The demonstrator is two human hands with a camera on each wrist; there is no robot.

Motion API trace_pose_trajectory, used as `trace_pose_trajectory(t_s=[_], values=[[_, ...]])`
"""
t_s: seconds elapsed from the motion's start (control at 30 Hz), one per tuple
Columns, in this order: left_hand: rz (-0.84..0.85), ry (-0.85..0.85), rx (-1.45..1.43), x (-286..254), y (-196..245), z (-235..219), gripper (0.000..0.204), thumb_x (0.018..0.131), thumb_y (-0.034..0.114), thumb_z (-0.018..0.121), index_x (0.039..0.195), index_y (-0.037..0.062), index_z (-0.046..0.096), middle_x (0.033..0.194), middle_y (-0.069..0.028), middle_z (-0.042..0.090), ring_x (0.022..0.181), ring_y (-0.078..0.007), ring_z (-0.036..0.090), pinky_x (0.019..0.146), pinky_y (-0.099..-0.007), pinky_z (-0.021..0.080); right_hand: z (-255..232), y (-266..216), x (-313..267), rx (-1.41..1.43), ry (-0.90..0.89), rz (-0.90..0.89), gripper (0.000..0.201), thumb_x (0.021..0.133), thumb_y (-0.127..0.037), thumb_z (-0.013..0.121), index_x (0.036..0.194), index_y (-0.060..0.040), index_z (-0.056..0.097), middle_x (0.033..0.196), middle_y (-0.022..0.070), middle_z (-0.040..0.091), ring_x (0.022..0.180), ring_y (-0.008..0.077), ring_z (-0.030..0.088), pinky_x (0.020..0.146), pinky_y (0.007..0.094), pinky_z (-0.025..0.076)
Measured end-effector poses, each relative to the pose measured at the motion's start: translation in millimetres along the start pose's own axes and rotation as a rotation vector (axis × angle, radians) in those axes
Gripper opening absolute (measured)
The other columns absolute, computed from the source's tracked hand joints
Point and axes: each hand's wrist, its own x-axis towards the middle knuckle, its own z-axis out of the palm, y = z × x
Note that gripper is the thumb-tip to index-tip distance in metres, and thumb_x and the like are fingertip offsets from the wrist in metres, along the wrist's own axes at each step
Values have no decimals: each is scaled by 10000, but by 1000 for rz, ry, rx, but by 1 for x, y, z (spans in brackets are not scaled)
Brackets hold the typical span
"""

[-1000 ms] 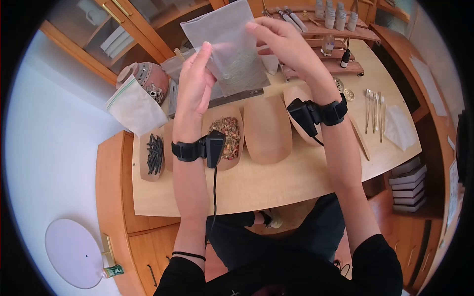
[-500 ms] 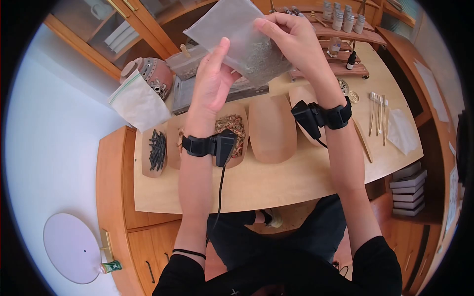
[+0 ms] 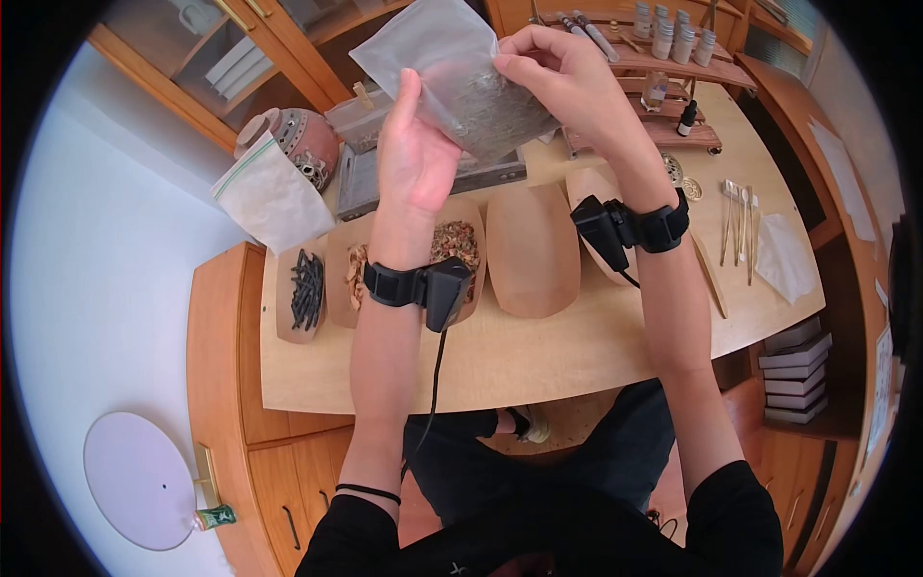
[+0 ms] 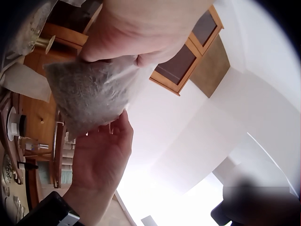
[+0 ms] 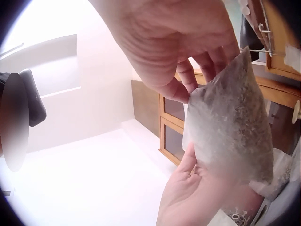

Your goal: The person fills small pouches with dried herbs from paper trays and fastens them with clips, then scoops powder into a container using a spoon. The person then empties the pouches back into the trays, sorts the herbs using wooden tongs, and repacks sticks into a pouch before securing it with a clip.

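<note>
A frosted zip bag (image 3: pixel 481 108) of grey-green dried plant bits hangs tilted over the back of the table, its contents in the lower part. My left hand (image 3: pixel 415 159) holds it at the left side, thumb in front and the other fingers hidden behind. At the right edge my right hand (image 3: pixel 577 91) pinches the bag between thumb and forefinger. In the right wrist view the filled bag (image 5: pixel 235 122) bulges between both hands. Below them on the table are a brown paper tray (image 3: pixel 534 255) and another with a dried flower mix (image 3: pixel 457 248).
A paper tray of dark sticks (image 3: pixel 307 288) stands at the left, near a white zip bag (image 3: pixel 272 192) and a patterned pot (image 3: pixel 308 144). A grey wooden tray (image 3: pixel 490 173) lies behind. To the right are a tiered rack (image 3: pixel 649 139) with bottles and several slim tools (image 3: pixel 738 226).
The bag has tipped from nearly upright to a slant, its contents spreading along the lower right. My left hand has shifted slightly right; both hands keep hold of it.
</note>
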Motion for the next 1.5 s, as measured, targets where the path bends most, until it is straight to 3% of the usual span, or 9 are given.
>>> trace_pose_trajectory(t_s=[0.27, 0.4, 0.57, 0.67, 0.87, 1.03, 1.23, 1.33, 1.5], values=[[33, -33, 16, -1, 0, 3, 439, 1015, 385, 491, 1302, 54, 507, 1360, -74, 545, 1285, -229, 471, 1105, -435, 339, -4, -12, -1, -15, 3, 58, 262, 889, -249, 657, 945, 6, 676, 806, 11, 650, 747, 65, 563, 670, 235, 454], [29, -97, 18, 1, -2, 1, 450, 1023, 401, 461, 1316, 62, 500, 1374, -74, 534, 1302, -232, 453, 1120, -436, 319, 2, -16, 0, 63, 57, -41, 264, 904, -259, 656, 954, 1, 669, 802, 1, 635, 741, 56, 542, 647, 235, 439], [114, -12, -129, 0, 4, 2, 443, 1032, 406, 422, 1334, 89, 490, 1395, -68, 517, 1314, -256, 439, 1137, -462, 290, 3, -16, 0, 156, 52, -37, 251, 911, -255, 656, 942, -6, 669, 789, 0, 631, 731, 62, 539, 633, 242, 435], [159, 54, -126, -2, 4, 5, 451, 1035, 406, 409, 1336, 80, 485, 1398, -70, 514, 1319, -260, 432, 1141, -473, 282, 0, -7, 0, 25, -84, -76, 250, 910, -246, 653, 950, 1, 667, 808, 14, 642, 736, 72, 543, 651, 250, 452], [254, -17, -192, -1, 8, -3, 465, 1017, 431, 455, 1317, 78, 496, 1368, -52, 522, 1294, -235, 441, 1120, -434, 307, 2, -6, 2, -101, 101, -165, 259, 899, -230, 657, 961, 22, 660, 815, 39, 661, 746, 92, 588, 683, 250, 485], [179, 4, -102, -2, 4, 2, 454, 1031, 400, 425, 1338, 71, 488, 1390, -74, 519, 1316, -254, 434, 1133, -452, 301, 6, -23, -4, 27, -18, -32, 266, 869, -223, 684, 964, 23, 657, 816, 32, 664, 746, 87, 592, 666, 246, 483], [98, -3, -27, -5, 4, 9, 442, 1028, 396, 445, 1317, 66, 503, 1346, -65, 553, 1275, -228, 475, 1106, -422, 335, 3, -12, 1, 53, 61, -134, 261, 869, -242, 680, 936, 9, 656, 741, 12, 632, 669, 69, 548, 603, 243, 449], [122, -5, 39, -1, 5, 1, 430, 1024, 381, 469, 1303, 57, 512, 1327, -63, 564, 1251, -215, 492, 1084, -411, 355, 1, -29, -6, 46, 56, -30, 252, 879, -244, 659, 907, 7, 652, 709, -9, 603, 633, 56, 510, 573, 238, 419], [124, -23, 163, 0, 2, -3, 430, 1014, 361, 507, 1300, 40, 513, 1322, -60, 563, 1238, -203, 497, 1063, -390, 367, 1, -10, 0, 45, 54, -56, 250, 896, -244, 636, 892, 4, 655, 695, -23, 575, 623, 36, 468, 550, 225, 377]])
